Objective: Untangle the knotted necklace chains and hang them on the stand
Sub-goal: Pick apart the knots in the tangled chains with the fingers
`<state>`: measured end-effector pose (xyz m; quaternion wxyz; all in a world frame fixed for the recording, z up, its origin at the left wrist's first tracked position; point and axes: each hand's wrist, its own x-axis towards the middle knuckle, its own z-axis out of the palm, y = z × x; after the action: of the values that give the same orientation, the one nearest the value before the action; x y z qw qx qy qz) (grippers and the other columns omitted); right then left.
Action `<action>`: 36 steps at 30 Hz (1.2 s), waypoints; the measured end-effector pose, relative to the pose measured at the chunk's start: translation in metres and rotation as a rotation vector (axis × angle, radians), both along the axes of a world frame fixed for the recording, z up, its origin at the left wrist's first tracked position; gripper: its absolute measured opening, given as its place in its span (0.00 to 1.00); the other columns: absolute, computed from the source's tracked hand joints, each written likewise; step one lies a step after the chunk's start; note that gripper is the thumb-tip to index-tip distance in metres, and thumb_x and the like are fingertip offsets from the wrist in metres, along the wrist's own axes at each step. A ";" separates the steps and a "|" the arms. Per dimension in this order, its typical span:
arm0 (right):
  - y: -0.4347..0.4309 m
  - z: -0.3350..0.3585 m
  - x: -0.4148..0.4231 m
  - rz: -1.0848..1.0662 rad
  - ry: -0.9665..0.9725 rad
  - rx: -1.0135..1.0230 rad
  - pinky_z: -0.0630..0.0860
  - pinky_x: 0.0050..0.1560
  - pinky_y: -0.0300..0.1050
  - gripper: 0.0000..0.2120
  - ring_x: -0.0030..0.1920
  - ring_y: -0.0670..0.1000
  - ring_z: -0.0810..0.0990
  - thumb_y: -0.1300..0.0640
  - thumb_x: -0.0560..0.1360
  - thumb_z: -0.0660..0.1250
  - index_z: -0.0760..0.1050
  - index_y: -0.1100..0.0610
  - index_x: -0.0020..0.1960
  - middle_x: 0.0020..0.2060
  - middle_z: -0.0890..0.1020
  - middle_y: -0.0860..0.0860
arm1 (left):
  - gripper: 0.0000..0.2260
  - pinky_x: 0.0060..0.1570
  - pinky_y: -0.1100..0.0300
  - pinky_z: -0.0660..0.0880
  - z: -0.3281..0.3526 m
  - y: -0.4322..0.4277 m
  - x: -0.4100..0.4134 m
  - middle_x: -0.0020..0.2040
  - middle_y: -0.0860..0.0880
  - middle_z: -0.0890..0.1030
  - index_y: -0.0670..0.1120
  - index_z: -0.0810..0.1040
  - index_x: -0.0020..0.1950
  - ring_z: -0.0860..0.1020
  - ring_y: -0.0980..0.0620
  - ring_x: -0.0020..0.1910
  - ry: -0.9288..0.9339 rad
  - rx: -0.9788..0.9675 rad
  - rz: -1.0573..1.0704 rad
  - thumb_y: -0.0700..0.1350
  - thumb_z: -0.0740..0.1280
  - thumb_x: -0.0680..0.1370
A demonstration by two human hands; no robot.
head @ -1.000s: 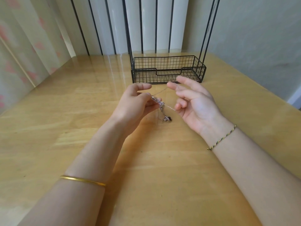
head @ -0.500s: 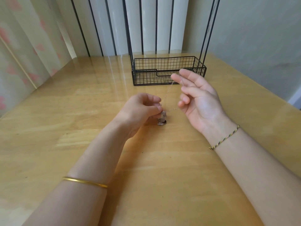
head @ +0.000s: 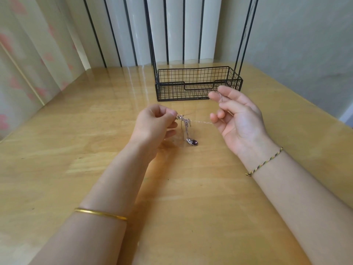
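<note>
Over the wooden bench point(head: 76, 159), seemingly loosening knotted silver chains point(head: 182, 119): pinching them in left hand point(head: 154, 122), tugging one strand point(head: 202, 122) farther with half-curled right hand point(head: 240, 119).

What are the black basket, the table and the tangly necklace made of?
Basket: thin wire, probably metal painted matte black; you see through its grid. Table: wood with a glossy coat; grain and reflections show. Necklace chains: fine silvery metal, it seems; they glint.
</note>
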<state>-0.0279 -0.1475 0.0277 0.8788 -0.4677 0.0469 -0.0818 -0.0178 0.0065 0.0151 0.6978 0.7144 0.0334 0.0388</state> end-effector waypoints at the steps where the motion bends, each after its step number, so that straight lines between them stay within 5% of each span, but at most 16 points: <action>1: 0.000 -0.001 0.000 0.002 0.020 -0.009 0.75 0.28 0.38 0.14 0.24 0.45 0.69 0.73 0.73 0.58 0.78 0.59 0.48 0.40 0.83 0.54 | 0.06 0.41 0.61 0.80 0.001 0.001 0.000 0.38 0.49 0.76 0.45 0.74 0.42 0.77 0.55 0.36 0.021 -0.079 -0.005 0.39 0.64 0.79; 6: 0.002 -0.003 0.000 0.061 0.135 -0.183 0.70 0.23 0.37 0.14 0.22 0.46 0.67 0.72 0.70 0.58 0.77 0.58 0.45 0.30 0.76 0.52 | 0.05 0.39 0.61 0.77 0.008 0.004 0.002 0.30 0.51 0.74 0.44 0.73 0.44 0.76 0.56 0.31 0.061 -0.434 -0.022 0.40 0.62 0.80; 11: 0.005 -0.006 -0.003 0.192 0.135 -0.667 0.67 0.23 0.37 0.06 0.20 0.42 0.65 0.65 0.70 0.68 0.80 0.55 0.40 0.22 0.72 0.42 | 0.06 0.40 0.62 0.74 0.008 0.001 0.001 0.29 0.54 0.76 0.46 0.72 0.43 0.75 0.58 0.30 -0.024 -0.384 -0.027 0.39 0.61 0.80; 15: 0.008 -0.009 -0.005 0.207 0.094 -0.775 0.69 0.26 0.39 0.02 0.20 0.41 0.67 0.57 0.71 0.73 0.81 0.54 0.39 0.23 0.76 0.39 | 0.06 0.39 0.62 0.70 0.006 -0.002 0.000 0.33 0.54 0.73 0.48 0.71 0.43 0.71 0.60 0.30 -0.086 -0.192 -0.010 0.41 0.61 0.80; 20: 0.009 -0.005 -0.005 0.170 0.021 -0.587 0.69 0.24 0.38 0.03 0.23 0.43 0.66 0.60 0.74 0.68 0.79 0.58 0.43 0.29 0.69 0.47 | 0.06 0.37 0.63 0.70 0.004 -0.005 -0.001 0.36 0.52 0.71 0.48 0.71 0.43 0.70 0.57 0.32 -0.103 -0.074 -0.022 0.43 0.61 0.80; 25: 0.010 -0.002 -0.006 0.102 -0.026 -0.377 0.74 0.26 0.41 0.07 0.27 0.47 0.70 0.64 0.75 0.64 0.75 0.57 0.38 0.36 0.75 0.53 | 0.06 0.41 0.62 0.73 0.001 -0.006 -0.002 0.38 0.51 0.75 0.46 0.71 0.44 0.75 0.56 0.36 -0.071 -0.018 -0.094 0.40 0.60 0.80; 33: 0.008 -0.001 -0.002 0.037 0.001 -0.297 0.78 0.47 0.48 0.10 0.33 0.50 0.77 0.65 0.73 0.60 0.71 0.58 0.33 0.34 0.78 0.54 | 0.07 0.48 0.58 0.75 0.004 -0.009 -0.004 0.45 0.47 0.80 0.47 0.69 0.44 0.80 0.52 0.44 -0.044 -0.129 -0.148 0.39 0.58 0.81; 36: 0.010 -0.001 -0.002 0.098 0.039 -0.173 0.76 0.33 0.44 0.10 0.24 0.48 0.71 0.67 0.74 0.59 0.69 0.60 0.34 0.32 0.75 0.56 | 0.07 0.44 0.60 0.74 0.007 -0.009 -0.006 0.35 0.50 0.77 0.47 0.68 0.44 0.80 0.52 0.37 -0.081 -0.137 -0.164 0.38 0.58 0.81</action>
<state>-0.0301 -0.1379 0.0272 0.8371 -0.5450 0.0337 -0.0335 -0.0239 -0.0020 0.0218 0.7468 0.6631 -0.0508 0.0077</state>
